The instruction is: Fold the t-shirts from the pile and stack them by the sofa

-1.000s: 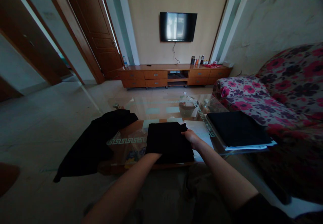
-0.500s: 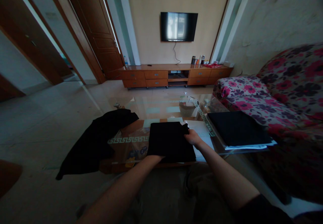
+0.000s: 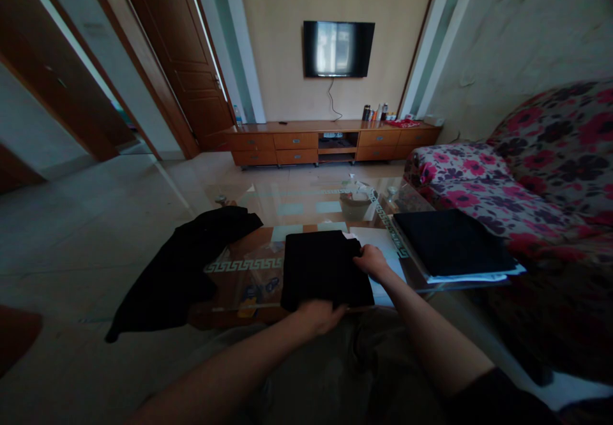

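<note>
A folded black garment lies as a neat square on the glass coffee table, close to its front edge. At its right edge, my right hand is closed on the cloth, near a small bit that sticks out. My left hand is at the front edge of the garment, a little blurred, with its fingers stretched to the right and nothing visible in them. Partly under the garment is a white sheet.
Another black garment is draped over the table's left side. Flat black cloth lies on white-edged packaging at the right. A tissue holder appears towards the back. The flowered sofa borders the right side.
My left hand has come out from the garment's front-left edge and moved right along the front. My right hand still grips the right edge, shifted very slightly right.
</note>
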### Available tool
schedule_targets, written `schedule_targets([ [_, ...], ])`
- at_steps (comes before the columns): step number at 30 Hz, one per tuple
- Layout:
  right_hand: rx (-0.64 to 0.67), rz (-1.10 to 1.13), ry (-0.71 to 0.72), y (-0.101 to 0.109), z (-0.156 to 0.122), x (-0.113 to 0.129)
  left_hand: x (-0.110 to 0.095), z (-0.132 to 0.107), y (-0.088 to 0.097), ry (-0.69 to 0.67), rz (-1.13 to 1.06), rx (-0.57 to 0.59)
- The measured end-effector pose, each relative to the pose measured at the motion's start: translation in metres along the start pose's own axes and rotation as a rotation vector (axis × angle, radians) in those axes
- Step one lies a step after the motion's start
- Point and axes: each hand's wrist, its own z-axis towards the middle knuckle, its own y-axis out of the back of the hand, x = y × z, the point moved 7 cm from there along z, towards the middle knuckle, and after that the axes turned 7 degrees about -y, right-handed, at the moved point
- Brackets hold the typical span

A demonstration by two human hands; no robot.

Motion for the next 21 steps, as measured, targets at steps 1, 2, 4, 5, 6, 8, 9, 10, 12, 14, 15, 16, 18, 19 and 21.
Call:
schedule_targets([
  [1,-0.003,-0.012,-0.002,0.001,0.000,0.000,0.001,-0.001,-0.006,0.003,-0.006,0.016],
  [2,-0.005,-0.020,-0.004,0.001,-0.001,0.000,0.002,-0.001,-0.010,0.002,-0.014,0.031],
  [4,-0.002,-0.031,-0.004,0.002,-0.001,0.001,0.002,-0.001,-0.015,-0.019,-0.028,0.042],
  [5,0.002,-0.035,-0.006,0.002,-0.001,0.001,0.002,-0.001,-0.015,-0.036,-0.030,0.034],
  [6,0.007,-0.039,-0.009,0.003,-0.001,0.001,0.002,-0.001,-0.014,-0.048,-0.030,0.023],
  [8,0.020,-0.045,-0.018,0.003,-0.001,0.001,0.002,0.000,-0.011,-0.052,-0.029,0.001],
  [9,0.026,-0.047,-0.024,0.002,0.000,0.001,0.002,0.000,-0.010,-0.048,-0.032,-0.002],
  [10,0.031,-0.048,-0.032,0.002,0.000,0.000,0.002,0.000,-0.010,-0.044,-0.037,0.004],
  [12,0.038,-0.050,-0.048,0.002,0.001,0.000,0.003,0.000,-0.013,-0.035,-0.050,0.039],
  [14,0.037,-0.053,-0.064,0.001,0.003,-0.001,0.005,0.000,-0.017,-0.018,-0.060,0.075],
  [15,0.034,-0.055,-0.071,0.001,0.003,-0.001,0.006,0.000,-0.019,-0.009,-0.060,0.087],
  [16,0.029,-0.056,-0.077,0.001,0.004,-0.001,0.008,0.000,-0.021,0.000,-0.056,0.093],
  [18,0.018,-0.056,-0.090,0.001,0.005,-0.001,0.010,0.001,-0.023,0.007,-0.048,0.099],
  [19,0.013,-0.054,-0.094,0.001,0.005,-0.002,0.011,0.001,-0.024,0.010,-0.048,0.104],
  [21,-0.001,-0.045,-0.100,0.001,0.004,-0.002,0.012,0.001,-0.026,0.014,-0.055,0.100],
])
